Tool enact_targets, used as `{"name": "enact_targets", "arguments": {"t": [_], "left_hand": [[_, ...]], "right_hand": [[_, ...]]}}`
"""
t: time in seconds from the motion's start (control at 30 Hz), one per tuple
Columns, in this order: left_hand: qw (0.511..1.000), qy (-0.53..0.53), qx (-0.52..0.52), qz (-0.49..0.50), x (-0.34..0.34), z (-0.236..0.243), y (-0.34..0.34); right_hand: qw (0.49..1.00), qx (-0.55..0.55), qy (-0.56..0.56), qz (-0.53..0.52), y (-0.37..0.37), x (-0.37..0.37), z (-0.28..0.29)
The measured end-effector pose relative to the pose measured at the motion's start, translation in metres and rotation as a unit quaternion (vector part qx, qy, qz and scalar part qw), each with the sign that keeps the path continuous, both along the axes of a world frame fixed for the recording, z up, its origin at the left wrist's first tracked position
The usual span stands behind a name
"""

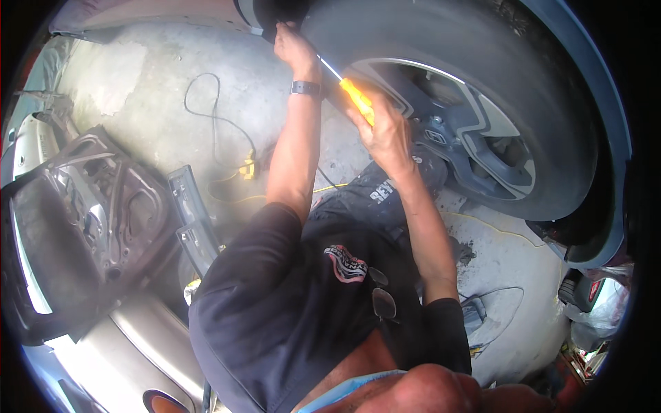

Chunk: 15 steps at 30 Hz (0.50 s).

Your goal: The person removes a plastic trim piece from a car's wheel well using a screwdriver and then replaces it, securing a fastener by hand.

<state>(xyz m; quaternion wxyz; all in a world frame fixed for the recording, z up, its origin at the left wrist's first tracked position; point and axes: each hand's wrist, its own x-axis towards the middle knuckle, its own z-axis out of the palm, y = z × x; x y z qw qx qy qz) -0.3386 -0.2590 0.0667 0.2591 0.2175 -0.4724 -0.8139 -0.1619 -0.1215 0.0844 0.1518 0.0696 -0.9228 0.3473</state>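
My right hand (387,138) is wrapped round the yellow handle of a screwdriver (357,101). Its thin metal shaft slants up and left toward my left wrist, and the tip shows just beside that wrist. Up at the dark lining (281,9) in front of the tyre is my left hand (292,48), its fingers closed against the lining's lower edge; what they hold, if anything, is hidden. A dark-banded watch (305,88) sits on my left wrist. Close by on the right stands the car wheel (475,131) with its large black tyre (561,155).
A blue-grey fender (616,138) curves round the tyre. On the concrete floor lie a black cable with a yellow plug (248,166) and a thin yellow cord (482,219). A detached car hatch (103,227) leans at the left beside a beige car body (131,351). Wrapped items (595,310) crowd the lower right.
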Motion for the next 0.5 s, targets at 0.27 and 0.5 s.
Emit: {"name": "enact_targets", "arguments": {"t": [0.27, 0.5], "left_hand": [[1.0, -0.009, -0.001, 0.006, 0.004, 0.001, 0.001], [0.998, 0.021, 0.041, -0.047, 0.004, -0.002, 0.0]], "right_hand": [[0.987, -0.149, -0.052, 0.033, 0.001, -0.014, 0.003], [0.973, 0.211, 0.093, 0.001, -0.004, -0.005, 0.008]]}}
